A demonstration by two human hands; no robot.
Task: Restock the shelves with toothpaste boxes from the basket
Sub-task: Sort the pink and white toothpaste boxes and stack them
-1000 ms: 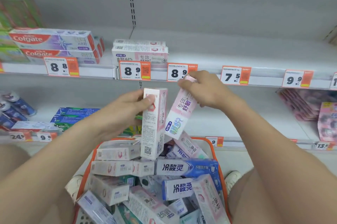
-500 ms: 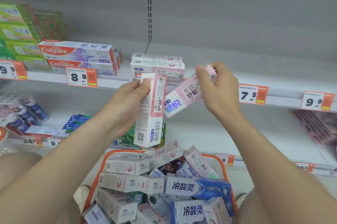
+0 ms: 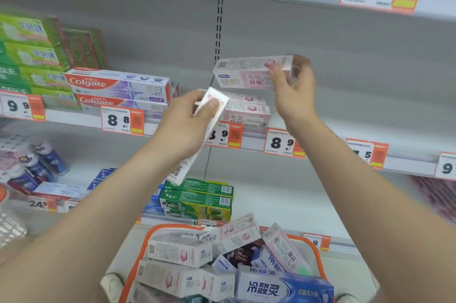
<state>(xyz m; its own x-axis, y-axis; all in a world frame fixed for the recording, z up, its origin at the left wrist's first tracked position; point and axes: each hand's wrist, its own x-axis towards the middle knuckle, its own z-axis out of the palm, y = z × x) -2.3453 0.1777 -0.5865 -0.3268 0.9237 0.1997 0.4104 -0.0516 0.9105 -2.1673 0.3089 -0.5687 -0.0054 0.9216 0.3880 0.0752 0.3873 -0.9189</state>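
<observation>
My right hand [image 3: 292, 95] grips one end of a pink and white toothpaste box [image 3: 246, 71], held level just above a short stack of matching boxes [image 3: 246, 111] on the middle shelf [image 3: 370, 115]. My left hand [image 3: 183, 125] grips a second pink and white box [image 3: 212, 107] by its top end; that box hangs tilted, its lower end pointing down in front of the shelf edge. Below, an orange-rimmed basket [image 3: 314, 251] holds several white, pink and blue toothpaste boxes.
Colgate boxes [image 3: 118, 85] and green boxes [image 3: 29, 53] fill the middle shelf's left part. Price tags [image 3: 280, 142] line the shelf edge. Green and blue boxes [image 3: 197, 199] lie on the lower shelf, bottles [image 3: 42, 162] at far left. Bare shelf stretches right of the pink stack.
Both hands have risen toward the middle shelf. The right hand turned its box level above the pink stack; the left hand's box tilted and moved up beside that stack.
</observation>
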